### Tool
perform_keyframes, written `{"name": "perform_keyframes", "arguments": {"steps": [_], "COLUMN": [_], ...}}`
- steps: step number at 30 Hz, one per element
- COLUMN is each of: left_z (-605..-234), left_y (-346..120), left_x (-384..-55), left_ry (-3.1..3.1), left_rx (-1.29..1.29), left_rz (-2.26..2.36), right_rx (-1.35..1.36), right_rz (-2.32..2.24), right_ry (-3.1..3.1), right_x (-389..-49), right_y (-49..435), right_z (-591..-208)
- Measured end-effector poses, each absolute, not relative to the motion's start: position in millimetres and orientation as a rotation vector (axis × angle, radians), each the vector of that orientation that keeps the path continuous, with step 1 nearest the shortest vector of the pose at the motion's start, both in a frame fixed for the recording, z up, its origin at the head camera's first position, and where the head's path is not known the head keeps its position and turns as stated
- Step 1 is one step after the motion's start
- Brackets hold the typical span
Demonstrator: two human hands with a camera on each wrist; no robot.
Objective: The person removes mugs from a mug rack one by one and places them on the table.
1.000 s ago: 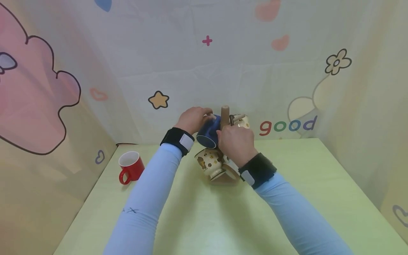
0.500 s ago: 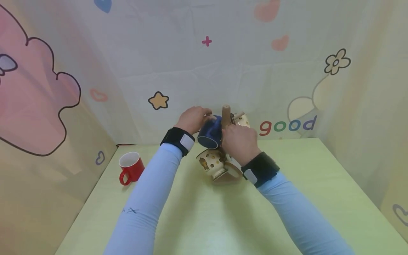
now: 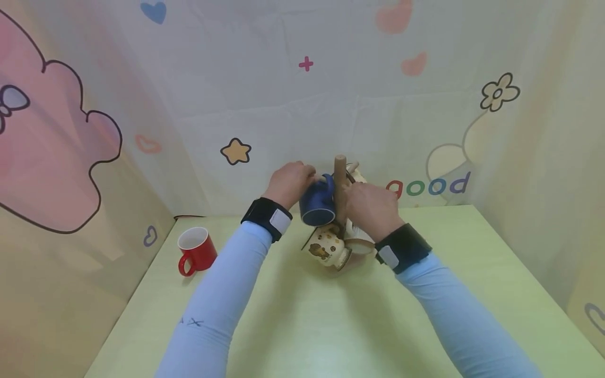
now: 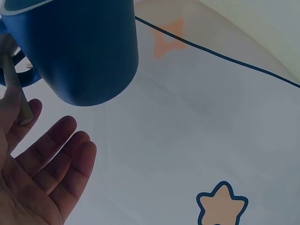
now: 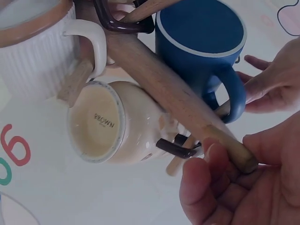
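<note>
A wooden mug tree (image 3: 340,173) stands at the back of the table, hung with several mugs. My left hand (image 3: 289,184) pinches the end of a peg (image 4: 22,105) between thumb and forefinger, its other fingers loosely extended. On that peg a blue mug (image 3: 317,207) hangs by its handle, its rim downward. The fingers and thumb of my right hand (image 3: 373,210) grip the upper post, which shows close up in the right wrist view. A cream bear-print mug (image 3: 326,251) and a white ribbed mug (image 5: 42,61) hang lower. Behind the post is a cream mug (image 5: 98,124) marked "BROWN".
A red mug (image 3: 197,251) stands upright on the left of the pale green table (image 3: 302,331), its handle toward the front. A printed fabric backdrop (image 3: 264,84) rises right behind the mug tree, and more fabric closes both sides.
The mug tree has turned, carrying the blue and bear-print mugs to the right and bringing the blue handle into view. My right hand has moved right and nearer; the left has shifted slightly right.
</note>
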State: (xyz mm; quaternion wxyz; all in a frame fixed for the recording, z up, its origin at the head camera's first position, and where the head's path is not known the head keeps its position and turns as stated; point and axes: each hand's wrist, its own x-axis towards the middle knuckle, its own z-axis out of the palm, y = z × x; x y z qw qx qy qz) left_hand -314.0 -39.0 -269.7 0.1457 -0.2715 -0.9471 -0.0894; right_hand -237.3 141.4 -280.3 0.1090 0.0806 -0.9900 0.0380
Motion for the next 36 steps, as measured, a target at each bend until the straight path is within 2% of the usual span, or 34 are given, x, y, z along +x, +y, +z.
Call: {"name": "perform_keyframes", "arguments": {"steps": [11, 36], "left_z": [-275.3, -284.3], "left_y": [-34.2, -25.4], "left_x": [-307.0, -292.1], "left_ry": [-2.682, -2.591], "left_rx": [-0.762, -0.752], "left_rz": [-0.221, 0.006], "right_rx": [0.148, 0.241], "right_rz": [0.263, 0.568], "right_ry": [-2.907, -2.948], "right_x": [-244.2, -256.6], "right_y": [162.7, 193.5], "right_z": [-279.2, -277.3]}}
